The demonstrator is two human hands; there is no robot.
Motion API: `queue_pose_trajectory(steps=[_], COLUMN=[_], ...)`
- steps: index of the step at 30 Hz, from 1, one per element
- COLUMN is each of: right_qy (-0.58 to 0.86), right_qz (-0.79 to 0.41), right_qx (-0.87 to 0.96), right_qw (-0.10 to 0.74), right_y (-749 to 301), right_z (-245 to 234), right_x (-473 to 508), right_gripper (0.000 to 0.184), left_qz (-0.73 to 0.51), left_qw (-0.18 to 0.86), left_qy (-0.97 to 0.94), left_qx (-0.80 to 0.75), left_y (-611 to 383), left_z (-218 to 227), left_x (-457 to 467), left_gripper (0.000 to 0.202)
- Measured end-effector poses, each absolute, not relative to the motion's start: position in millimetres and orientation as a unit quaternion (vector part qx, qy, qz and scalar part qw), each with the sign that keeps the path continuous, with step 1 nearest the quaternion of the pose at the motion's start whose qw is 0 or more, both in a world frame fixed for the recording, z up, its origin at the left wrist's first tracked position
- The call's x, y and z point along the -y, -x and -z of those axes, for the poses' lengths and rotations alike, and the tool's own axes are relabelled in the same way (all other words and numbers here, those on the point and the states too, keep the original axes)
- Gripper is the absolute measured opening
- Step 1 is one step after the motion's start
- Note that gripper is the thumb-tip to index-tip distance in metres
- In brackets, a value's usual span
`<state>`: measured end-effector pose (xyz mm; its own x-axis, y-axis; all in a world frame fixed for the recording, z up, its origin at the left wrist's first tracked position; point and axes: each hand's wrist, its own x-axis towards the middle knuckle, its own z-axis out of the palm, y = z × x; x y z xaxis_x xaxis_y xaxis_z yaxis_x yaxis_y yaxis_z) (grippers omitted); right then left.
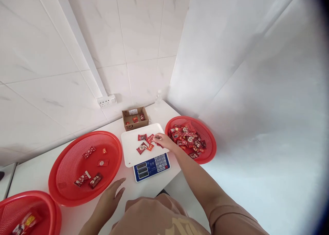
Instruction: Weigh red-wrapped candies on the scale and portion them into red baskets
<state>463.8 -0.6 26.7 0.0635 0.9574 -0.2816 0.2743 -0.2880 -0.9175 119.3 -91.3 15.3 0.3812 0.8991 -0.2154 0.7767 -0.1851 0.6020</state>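
Note:
My right hand [164, 141] reaches over the white pan [131, 149] of a blue electronic scale [151, 166], fingers pinched on a small red candy packet [157, 143]. Several red candy packets [144, 144] lie on the pan beside it. My left hand [109, 199] rests open and flat on the white table [38, 173], by the near rim of the large red basket [84, 168], which holds several red packets. A second red basket [191, 139], heaped with red candy packets, sits just right of my right hand.
A small open cardboard box [135, 118] with a few red packets stands behind the scale. A third red basket [28, 212] with packets sits at the bottom left. A white wall socket [106, 101] is on the tiled wall. The table's edge runs along the right.

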Motion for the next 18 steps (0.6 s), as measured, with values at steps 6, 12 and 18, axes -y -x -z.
queue_pose_trajectory(steps=[6,12,18], right_qy=[0.702,0.737,0.753], right_qz=[-0.471,-0.457,-0.348], right_qx=[0.395,0.330,0.467], right_qw=[0.359,0.372,0.306], right_y=[-442.9,-445.1,-440.4], right_z=[-11.6,-1.6,-7.2], right_x=[-9.8,-13.8,-0.6], right_gripper=[0.032,0.042,0.046], left_qz=[-0.110,-0.106,-0.096], left_qw=[0.312,0.326,0.324], left_qy=[-0.761,-0.755,-0.758], left_qx=[-0.559,-0.559,-0.558], left_y=[-111.2,-106.2,-111.8], left_z=[-15.7,-11.3,-18.7], left_x=[94.3,99.8,95.8], left_gripper=[0.042,0.041,0.043])
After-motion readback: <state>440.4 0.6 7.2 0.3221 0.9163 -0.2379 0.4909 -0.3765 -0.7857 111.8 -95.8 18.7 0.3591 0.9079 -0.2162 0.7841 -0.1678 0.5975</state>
